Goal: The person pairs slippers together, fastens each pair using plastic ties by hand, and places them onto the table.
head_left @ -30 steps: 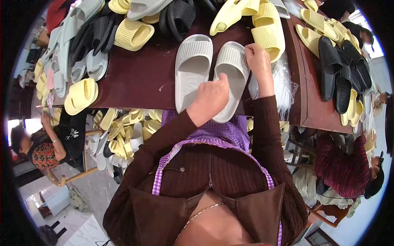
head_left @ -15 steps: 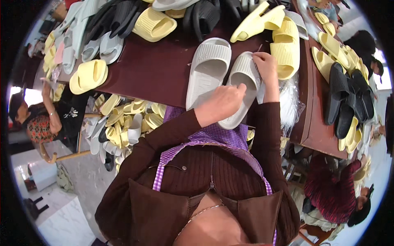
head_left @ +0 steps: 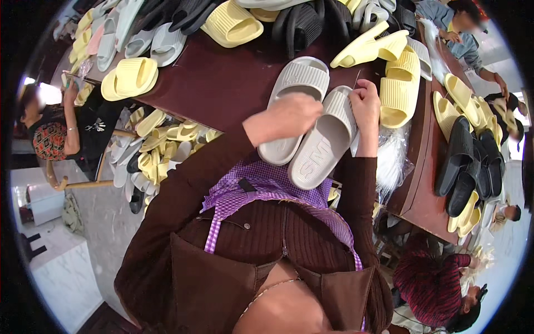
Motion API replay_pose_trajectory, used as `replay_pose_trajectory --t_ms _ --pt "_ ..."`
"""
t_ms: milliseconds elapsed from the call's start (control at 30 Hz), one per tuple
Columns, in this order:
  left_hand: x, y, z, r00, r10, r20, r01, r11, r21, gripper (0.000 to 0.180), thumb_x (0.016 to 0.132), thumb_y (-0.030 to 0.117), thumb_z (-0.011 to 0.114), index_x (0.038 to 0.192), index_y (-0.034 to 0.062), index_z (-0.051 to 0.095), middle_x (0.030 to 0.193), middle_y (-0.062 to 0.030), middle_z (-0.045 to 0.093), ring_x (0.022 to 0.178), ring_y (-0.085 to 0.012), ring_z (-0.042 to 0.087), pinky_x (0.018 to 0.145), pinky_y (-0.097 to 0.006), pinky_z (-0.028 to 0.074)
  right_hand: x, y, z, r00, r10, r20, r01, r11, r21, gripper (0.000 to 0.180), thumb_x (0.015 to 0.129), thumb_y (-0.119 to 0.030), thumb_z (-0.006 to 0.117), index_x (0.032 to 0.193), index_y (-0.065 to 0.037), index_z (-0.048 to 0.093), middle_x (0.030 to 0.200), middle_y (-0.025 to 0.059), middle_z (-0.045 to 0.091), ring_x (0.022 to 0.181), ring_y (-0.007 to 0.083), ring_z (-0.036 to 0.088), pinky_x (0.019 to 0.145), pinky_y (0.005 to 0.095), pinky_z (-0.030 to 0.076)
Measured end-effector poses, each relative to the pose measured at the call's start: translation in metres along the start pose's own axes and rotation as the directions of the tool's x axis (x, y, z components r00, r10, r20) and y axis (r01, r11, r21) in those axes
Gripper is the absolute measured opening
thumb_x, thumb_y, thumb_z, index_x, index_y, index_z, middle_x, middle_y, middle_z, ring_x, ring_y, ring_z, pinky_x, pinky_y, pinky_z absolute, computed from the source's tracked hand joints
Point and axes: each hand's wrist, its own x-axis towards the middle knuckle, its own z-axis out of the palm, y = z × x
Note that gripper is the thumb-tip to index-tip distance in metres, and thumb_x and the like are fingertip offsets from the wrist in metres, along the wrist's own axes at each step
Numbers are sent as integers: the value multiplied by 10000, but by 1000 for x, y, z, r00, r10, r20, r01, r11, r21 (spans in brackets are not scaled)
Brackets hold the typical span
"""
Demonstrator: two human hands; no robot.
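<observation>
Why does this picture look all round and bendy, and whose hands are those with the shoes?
The camera sits on a person's head and looks down, so you see their own body and arms from above. Its lens is very wide, which bends straight edges into curves. The left hand rests across two pale grey slippers lying side by side at the near edge of a dark red table. The right hand pinches the right slipper's edge near its strap. Farther back lie piles of yellow slippers and black slippers. Other people sit around the table, like the one at the left.
</observation>
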Motion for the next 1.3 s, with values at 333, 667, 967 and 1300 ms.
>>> replay_pose_trajectory --t_ms 333,667,967,1300 --pt "1 -29 8 998 28 -54 -22 993 112 105 812 17 519 914 -5 529 872 -165 562 813 -348 588 708 -426 480 12 -26 6 978 -106 180 83 988 129 160 809 -6 603 962 -1 649 789 67 660 714 114 601 683 245 486" --pt "1 -35 12 997 4 -80 1 998 64 99 820 18 506 914 -3 528 871 -164 565 818 -364 584 697 -435 481 56 -41 42 852 -292 434 252 956 148 102 788 -42 598 872 -17 650 807 122 663 759 201 620 741 307 483" --pt "1 -37 13 996 39 -79 -32 995 95 82 804 18 511 881 -1 531 869 -156 565 820 -350 589 704 -432 484 64 -38 50 739 -203 642 -192 851 490 66 827 18 575 866 -27 605 930 36 635 888 131 566 831 263 443" --pt "-4 -15 8 899 -41 -436 -42 983 -178 136 850 13 562 975 -13 609 909 -141 614 777 -232 623 695 -320 503 37 -33 32 911 -183 370 -37 856 515 64 845 41 570 867 -14 595 850 31 648 841 105 594 792 229 462"
